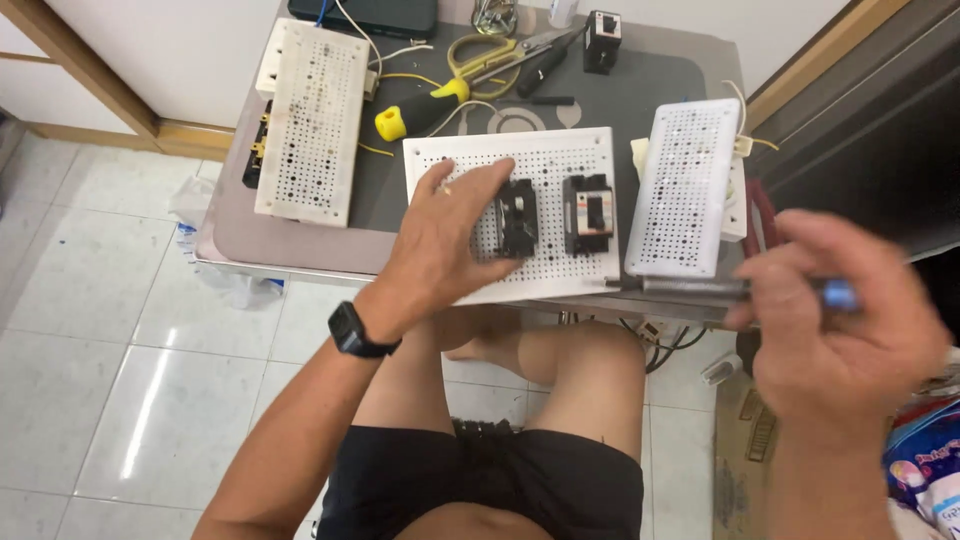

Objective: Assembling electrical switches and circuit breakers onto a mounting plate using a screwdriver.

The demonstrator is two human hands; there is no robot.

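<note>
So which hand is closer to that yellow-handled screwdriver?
Left. The left hand rests on the perforated board, just below the yellow-handled screwdriver; the right hand is off the table's right edge.

Matt plastic board (545,170), prob. metal shaft (690,285).
</note>
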